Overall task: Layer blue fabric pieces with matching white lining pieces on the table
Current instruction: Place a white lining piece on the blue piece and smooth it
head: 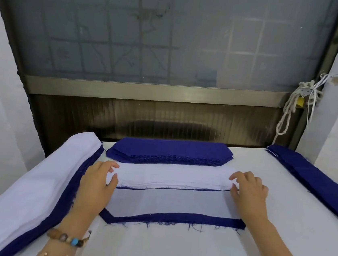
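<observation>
The stack of white lining pieces (173,177) lies mid-table, overlapping the far edge of a blue fabric piece (175,216) covered by sheer lining. The left hand (96,180) and right hand (249,191) pinch its two ends with curled fingers. A blue stack (169,151) sits just beyond on the table (170,254).

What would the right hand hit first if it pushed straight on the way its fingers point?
The right hand grips the white stack at its end, so it would push into that. Beyond it probably comes the blue stack, though depth is unclear.
</observation>
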`<state>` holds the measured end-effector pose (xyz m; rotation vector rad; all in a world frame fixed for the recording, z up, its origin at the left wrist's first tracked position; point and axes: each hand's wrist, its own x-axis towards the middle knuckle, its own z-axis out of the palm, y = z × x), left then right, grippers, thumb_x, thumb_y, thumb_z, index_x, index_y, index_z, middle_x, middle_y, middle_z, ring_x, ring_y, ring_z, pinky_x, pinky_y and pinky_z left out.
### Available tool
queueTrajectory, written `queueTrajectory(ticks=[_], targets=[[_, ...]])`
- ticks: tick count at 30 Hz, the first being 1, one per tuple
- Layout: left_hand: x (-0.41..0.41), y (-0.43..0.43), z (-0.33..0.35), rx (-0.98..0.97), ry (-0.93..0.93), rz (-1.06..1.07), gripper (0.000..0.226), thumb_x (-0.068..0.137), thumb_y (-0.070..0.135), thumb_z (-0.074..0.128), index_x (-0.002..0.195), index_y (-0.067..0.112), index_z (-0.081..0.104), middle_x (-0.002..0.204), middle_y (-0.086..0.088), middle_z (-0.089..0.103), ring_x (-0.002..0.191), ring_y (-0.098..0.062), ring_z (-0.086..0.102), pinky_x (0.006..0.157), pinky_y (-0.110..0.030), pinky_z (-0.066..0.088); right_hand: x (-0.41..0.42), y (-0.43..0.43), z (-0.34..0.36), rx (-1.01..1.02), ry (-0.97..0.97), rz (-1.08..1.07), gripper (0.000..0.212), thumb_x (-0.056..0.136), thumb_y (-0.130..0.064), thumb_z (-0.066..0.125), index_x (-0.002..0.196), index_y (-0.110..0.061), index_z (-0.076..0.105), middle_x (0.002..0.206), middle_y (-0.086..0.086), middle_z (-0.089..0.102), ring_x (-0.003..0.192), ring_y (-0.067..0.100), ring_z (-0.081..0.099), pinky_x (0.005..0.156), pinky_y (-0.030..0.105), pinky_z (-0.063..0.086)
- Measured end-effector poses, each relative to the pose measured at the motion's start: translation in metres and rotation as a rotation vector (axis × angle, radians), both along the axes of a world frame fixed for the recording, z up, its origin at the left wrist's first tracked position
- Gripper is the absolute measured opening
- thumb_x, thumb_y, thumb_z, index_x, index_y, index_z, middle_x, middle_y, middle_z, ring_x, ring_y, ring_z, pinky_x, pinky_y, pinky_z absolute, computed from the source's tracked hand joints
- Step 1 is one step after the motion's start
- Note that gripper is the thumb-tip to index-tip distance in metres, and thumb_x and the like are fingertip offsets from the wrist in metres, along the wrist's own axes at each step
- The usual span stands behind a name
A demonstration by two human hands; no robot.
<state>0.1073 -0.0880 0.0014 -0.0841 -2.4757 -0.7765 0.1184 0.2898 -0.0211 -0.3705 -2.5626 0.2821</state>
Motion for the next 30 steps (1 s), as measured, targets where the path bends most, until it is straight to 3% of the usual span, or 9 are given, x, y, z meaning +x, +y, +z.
queueTrajectory(ticks=[3, 6, 11, 16, 24, 30], targets=[[-0.019, 0.018, 0.018, -0.047, 0.060, -0.063, 0.008, 0.097, 0.023, 0.053, 0.094, 0.020, 0.059, 0.091, 0.005, 0.058, 0.085, -0.013, 0.056, 0.075, -0.028, 0.051, -0.023, -0.017, 0.015, -0.023, -0.089, 0.184, 0.015, 0.096, -0.025, 0.053, 0.108, -0.033, 0.056, 0.114, -0.006, 0.053, 0.105, 0.012, 0.048, 0.090, 0.026, 0.036], [-0.045, 0.048, 0.024, -0.089, 0.039, -0.098, 0.023, 0.099, 0.024, 0.045, 0.079, 0.016, 0.053, 0.077, 0.001, 0.054, 0.075, -0.018, 0.054, 0.069, -0.035, 0.050, -0.048, -0.042, 0.022, -0.054, -0.129, 0.328, 0.015, 0.095, -0.019, 0.053, 0.107, -0.026, 0.060, 0.112, -0.003, 0.055, 0.102, 0.013, 0.052, 0.087, 0.023, 0.041], [-0.084, 0.101, 0.009, -0.183, -0.114, -0.153, 0.025, 0.102, 0.027, 0.038, 0.082, 0.014, 0.047, 0.085, -0.003, 0.054, 0.082, -0.023, 0.052, 0.076, -0.041, 0.047, -0.089, -0.083, 0.026, -0.177, -0.157, 0.392, 0.018, 0.095, -0.006, 0.050, 0.107, -0.012, 0.062, 0.111, 0.007, 0.054, 0.095, 0.020, 0.057, 0.082, 0.023, 0.046], [-0.102, 0.125, -0.023, -0.231, -0.197, -0.182, 0.021, 0.103, 0.026, 0.033, 0.085, 0.019, 0.043, 0.096, -0.001, 0.054, 0.088, -0.017, 0.047, 0.078, -0.030, 0.039, -0.112, -0.105, 0.000, -0.198, -0.160, 0.408, 0.020, 0.098, -0.010, 0.044, 0.111, -0.011, 0.060, 0.109, 0.006, 0.050, 0.098, 0.022, 0.055, 0.085, 0.027, 0.044], [-0.107, 0.123, -0.035, -0.207, -0.125, -0.197, 0.027, 0.100, 0.033, 0.040, 0.076, 0.021, 0.044, 0.086, 0.005, 0.046, 0.081, -0.013, 0.042, 0.073, -0.028, 0.039, -0.123, -0.103, -0.019, -0.178, -0.138, 0.398, 0.028, 0.101, -0.019, 0.043, 0.124, -0.015, 0.058, 0.118, 0.005, 0.048, 0.099, 0.019, 0.054, 0.091, 0.024, 0.044], [-0.105, 0.122, -0.037, -0.183, -0.125, -0.208, 0.014, 0.098, 0.034, 0.048, 0.087, 0.025, 0.048, 0.094, 0.008, 0.049, 0.085, -0.010, 0.043, 0.073, -0.019, 0.034, -0.121, -0.103, -0.020, -0.218, -0.102, 0.403, 0.017, 0.096, -0.019, 0.055, 0.109, -0.013, 0.064, 0.108, 0.004, 0.050, 0.094, 0.018, 0.054, 0.086, 0.024, 0.046]])
